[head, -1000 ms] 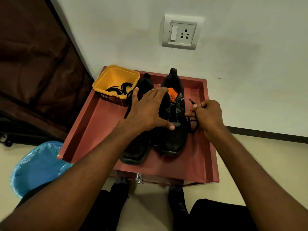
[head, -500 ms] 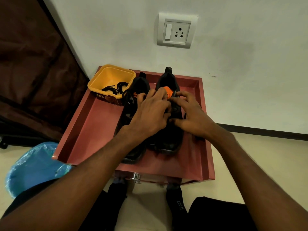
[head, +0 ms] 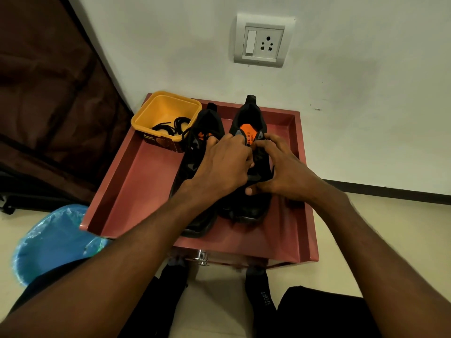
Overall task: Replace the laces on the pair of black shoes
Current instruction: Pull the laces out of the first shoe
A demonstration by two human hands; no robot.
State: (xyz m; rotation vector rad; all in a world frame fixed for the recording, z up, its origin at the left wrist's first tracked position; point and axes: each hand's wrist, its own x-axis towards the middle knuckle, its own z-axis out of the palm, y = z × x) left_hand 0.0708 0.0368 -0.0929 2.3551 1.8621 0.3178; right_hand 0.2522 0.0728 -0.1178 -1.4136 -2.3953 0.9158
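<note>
Head view: a person is working over a pair of black shoes standing side by side, toes toward the camera, in a red tray (head: 136,181) against a white wall. The left hand (head: 219,167) is lying across both shoes, fingers curled at the tongue of the right shoe (head: 251,203), near its orange insole label (head: 247,135); whether it is pinching a lace cannot be told. The right hand (head: 280,172) is meeting it from 3 o'clock, fingers bent onto the same shoe's upper, thumb pressing lower down; its grasp is likewise unclear. The left shoe (head: 197,152) is sitting partly under the left wrist. At 10 o'clock of the shoes, a yellow tub (head: 166,111) is holding loose black laces (head: 170,125). A wall socket (head: 262,42) is showing at 12 o'clock, a blue bag (head: 53,240) at 8 o'clock on the floor.
</note>
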